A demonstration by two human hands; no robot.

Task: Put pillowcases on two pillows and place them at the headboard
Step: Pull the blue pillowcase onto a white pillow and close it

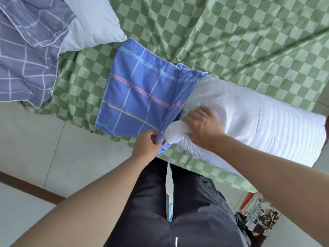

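On the green checked bedsheet (222,41), the left hand (148,145) pinches the open edge of the blue plaid pillowcase (138,97), while the right hand (203,127) grips a bunched corner of the white pillow (258,125) at the case's mouth. The hands sit close together, not touching. A second white pillow (92,24) lies half inside a purple grid pillowcase (26,56) at the upper left.

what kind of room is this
Most likely a bedroom: a bed with a green checkered sheet, a white pillow going into a blue pillowcase, and a second pillow nearby.
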